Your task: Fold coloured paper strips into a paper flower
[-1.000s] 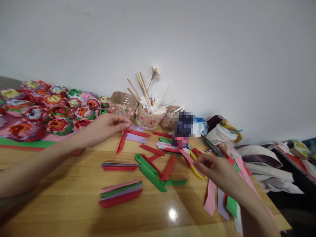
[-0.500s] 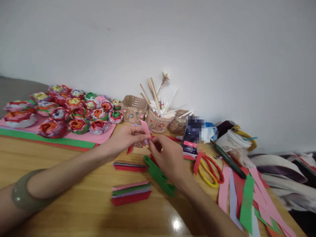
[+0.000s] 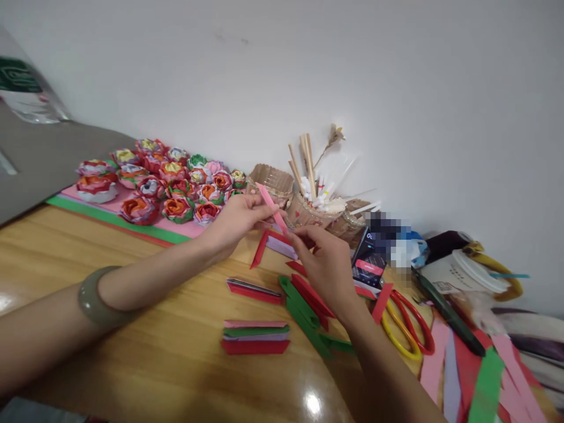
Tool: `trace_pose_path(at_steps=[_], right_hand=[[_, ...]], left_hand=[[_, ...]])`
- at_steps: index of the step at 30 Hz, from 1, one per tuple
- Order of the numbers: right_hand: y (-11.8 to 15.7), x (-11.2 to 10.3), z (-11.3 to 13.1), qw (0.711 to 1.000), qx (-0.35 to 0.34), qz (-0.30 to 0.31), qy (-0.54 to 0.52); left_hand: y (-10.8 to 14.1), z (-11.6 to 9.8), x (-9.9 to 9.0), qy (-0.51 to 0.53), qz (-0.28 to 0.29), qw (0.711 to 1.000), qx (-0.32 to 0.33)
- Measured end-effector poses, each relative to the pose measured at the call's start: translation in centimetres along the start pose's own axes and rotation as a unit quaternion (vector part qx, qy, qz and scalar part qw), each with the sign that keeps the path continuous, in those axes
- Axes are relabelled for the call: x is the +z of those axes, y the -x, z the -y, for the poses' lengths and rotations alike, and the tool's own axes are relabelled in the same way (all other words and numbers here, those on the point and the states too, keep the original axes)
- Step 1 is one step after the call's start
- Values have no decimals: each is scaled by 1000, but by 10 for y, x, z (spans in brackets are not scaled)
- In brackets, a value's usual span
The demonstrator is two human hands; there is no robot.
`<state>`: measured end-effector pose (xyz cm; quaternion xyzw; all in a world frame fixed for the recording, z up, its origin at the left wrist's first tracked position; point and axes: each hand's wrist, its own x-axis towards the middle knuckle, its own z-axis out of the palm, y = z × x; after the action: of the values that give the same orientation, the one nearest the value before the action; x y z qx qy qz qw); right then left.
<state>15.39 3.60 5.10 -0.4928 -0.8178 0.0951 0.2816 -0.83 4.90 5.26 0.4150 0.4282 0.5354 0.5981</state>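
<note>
A narrow pink paper strip (image 3: 269,200) slants between my two hands above the table. My left hand (image 3: 244,217) pinches it along its upper part, thumb on top. The fingertips of my right hand (image 3: 324,258) are closed on its lower end. Below my hands lie folded red and lilac strips (image 3: 282,245). Nearer to me sit a thin stack of folded strips (image 3: 254,291) and a layered pink, green, lilac and red stack (image 3: 255,339). Green folded strips (image 3: 302,311) and red folded strips (image 3: 311,294) lie beside my right wrist, partly hidden by it.
Several paper flowers (image 3: 176,188) stand on coloured sheets (image 3: 118,223) at the back left. Decorated cardboard holders (image 3: 271,182) with sticks and pens stand against the wall. To the right are a phone (image 3: 370,258), scissors (image 3: 408,323), a dark green pen-like tool (image 3: 449,311) and loose paper strips (image 3: 487,388).
The view has swung left, so things appear further right. More of the pink strip now shows stretched between my hands, which have moved slightly apart.
</note>
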Motion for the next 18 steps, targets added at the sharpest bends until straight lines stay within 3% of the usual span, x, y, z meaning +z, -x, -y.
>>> trace_pose_path(at_steps=[7, 12, 18], right_hand=[[-6, 8, -1, 991, -34, 128, 30], [-11, -21, -12, 973, 13, 184, 137], [-5, -53, -29, 921, 85, 291, 244]], left_hand=[[-3, -5, -8, 25, -9, 1000, 11], [-2, -5, -7, 13, -6, 1000, 2], [-5, -1, -10, 1, 3, 1000, 8]])
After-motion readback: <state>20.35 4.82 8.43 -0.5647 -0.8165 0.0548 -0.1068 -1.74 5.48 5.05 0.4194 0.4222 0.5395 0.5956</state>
